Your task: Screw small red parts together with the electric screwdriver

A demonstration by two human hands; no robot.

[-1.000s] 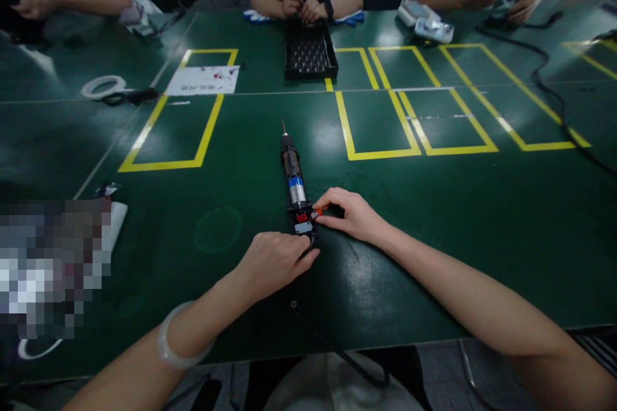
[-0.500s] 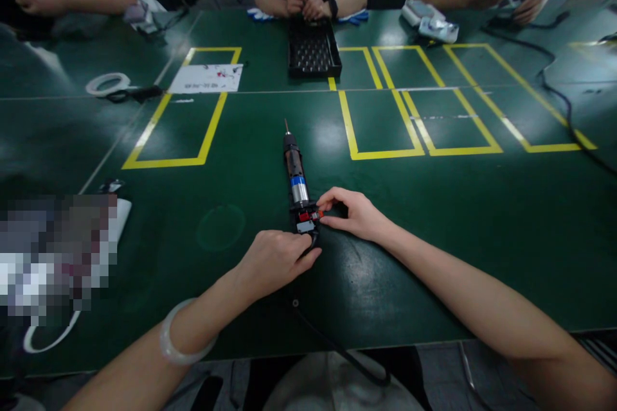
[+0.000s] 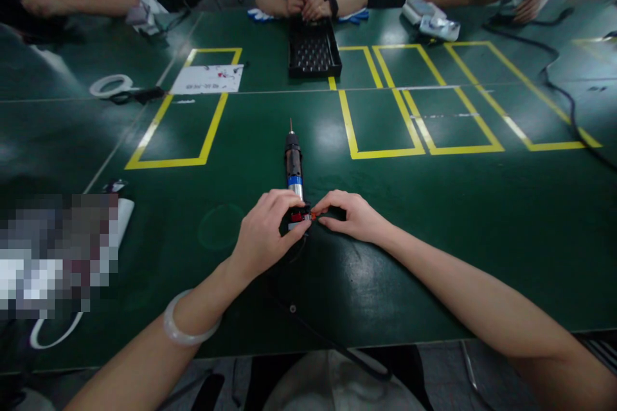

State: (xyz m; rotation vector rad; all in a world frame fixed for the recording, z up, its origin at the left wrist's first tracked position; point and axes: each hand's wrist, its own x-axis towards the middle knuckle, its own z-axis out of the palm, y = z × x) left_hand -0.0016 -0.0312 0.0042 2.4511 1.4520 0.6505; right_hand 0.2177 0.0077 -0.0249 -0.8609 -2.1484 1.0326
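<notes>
Green bench [image 3: 434, 237] marked with yellow tape lines [image 3: 380, 154]; screwdriver [image 3: 293, 164] lying flat near its middle, bit pointing away from the person, blue and silver bands showing just ahead of the hands. Left hand [image 3: 265, 231]: grip closed, fingers curled over the rear end of the screwdriver, thumb on its near side; bracelet [image 3: 186, 331] on the wrist. Right hand [image 3: 349, 215]: grip narrowed to a pinch, thumb and forefinger meeting on a small red tab [image 3: 312, 215] at the right side of the screwdriver body; remaining fingers folded, resting on the bench. Cable [image 3: 328, 343] running from under the left hand toward the near edge of the bench. Far side: black tray [image 3: 313, 51] in front of a seated person whose hands are raised above it; paper sheet [image 3: 207, 79] within a yellow outline; white tape roll [image 3: 110, 85] further left; other people's arms at both far corners.
</notes>
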